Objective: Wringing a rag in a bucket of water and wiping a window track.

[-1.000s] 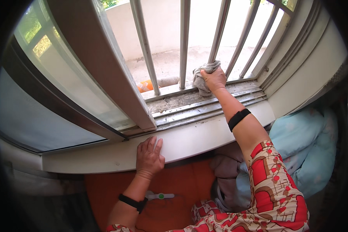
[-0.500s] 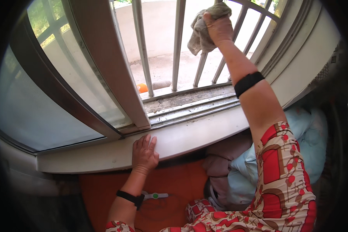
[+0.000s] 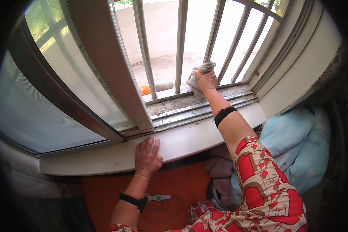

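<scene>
My right hand (image 3: 207, 80) grips a grey cloth (image 3: 195, 83), which is wrapped around the lower part of one of the metal window bars (image 3: 214, 33). Behind the hand, part of the cloth and bar is hidden. Just below the cloth run the bottom rail and the dirty window track (image 3: 205, 110). My left hand (image 3: 148, 156) lies flat on the white window sill (image 3: 189, 141), fingers stretched toward the frame and holding nothing. Each forearm wears a black band.
A brown-framed sliding window pane (image 3: 85, 73) and a mesh screen (image 3: 38, 112) stand at the left. Light blue bedding (image 3: 297, 143) is heaped at the lower right. A white strap-like item with a green dot (image 3: 158, 197) lies on an orange surface (image 3: 174, 178). Outside sits an orange object (image 3: 144, 90).
My right hand has brought the cloth down from high on the bars to near the bottom rail. My left hand stays on the sill; the view has shifted slightly.
</scene>
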Tool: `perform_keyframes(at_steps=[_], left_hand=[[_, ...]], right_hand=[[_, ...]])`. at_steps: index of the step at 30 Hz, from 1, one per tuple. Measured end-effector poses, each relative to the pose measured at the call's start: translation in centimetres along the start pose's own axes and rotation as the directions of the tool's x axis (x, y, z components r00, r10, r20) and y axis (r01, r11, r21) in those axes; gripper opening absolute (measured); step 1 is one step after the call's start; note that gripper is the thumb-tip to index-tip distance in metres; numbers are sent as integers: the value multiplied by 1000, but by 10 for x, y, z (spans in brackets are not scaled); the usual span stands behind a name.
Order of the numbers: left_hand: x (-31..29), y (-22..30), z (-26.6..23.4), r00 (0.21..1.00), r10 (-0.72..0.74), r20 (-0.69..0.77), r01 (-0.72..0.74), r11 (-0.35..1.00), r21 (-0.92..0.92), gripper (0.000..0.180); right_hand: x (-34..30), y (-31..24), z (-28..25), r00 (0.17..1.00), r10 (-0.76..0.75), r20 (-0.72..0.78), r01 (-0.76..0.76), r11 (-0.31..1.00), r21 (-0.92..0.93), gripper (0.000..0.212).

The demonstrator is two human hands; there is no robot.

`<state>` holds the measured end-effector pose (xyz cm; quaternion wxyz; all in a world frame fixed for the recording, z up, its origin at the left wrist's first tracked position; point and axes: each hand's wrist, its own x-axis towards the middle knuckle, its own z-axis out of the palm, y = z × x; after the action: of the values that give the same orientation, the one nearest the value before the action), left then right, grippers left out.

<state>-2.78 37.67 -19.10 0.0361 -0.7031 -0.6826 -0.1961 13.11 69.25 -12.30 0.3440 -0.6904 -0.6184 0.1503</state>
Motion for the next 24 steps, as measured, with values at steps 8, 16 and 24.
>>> perform_keyframes(at_steps=[8, 16, 24], left_hand=[[5, -1, 0, 999, 28, -27, -27, 999, 29, 50], [-5, -1, 0, 1000, 13, -16, -13, 1000, 15, 50], [-2, 3, 1, 999, 25, -25, -26, 1000, -4, 51]], right_hand=[[16, 33, -11, 917, -115, 382, 164, 982, -98, 68], [39, -45, -141, 652, -406, -640, 719, 599, 352, 28], [129, -95, -180, 621, -239, -746, 331, 943, -26, 59]])
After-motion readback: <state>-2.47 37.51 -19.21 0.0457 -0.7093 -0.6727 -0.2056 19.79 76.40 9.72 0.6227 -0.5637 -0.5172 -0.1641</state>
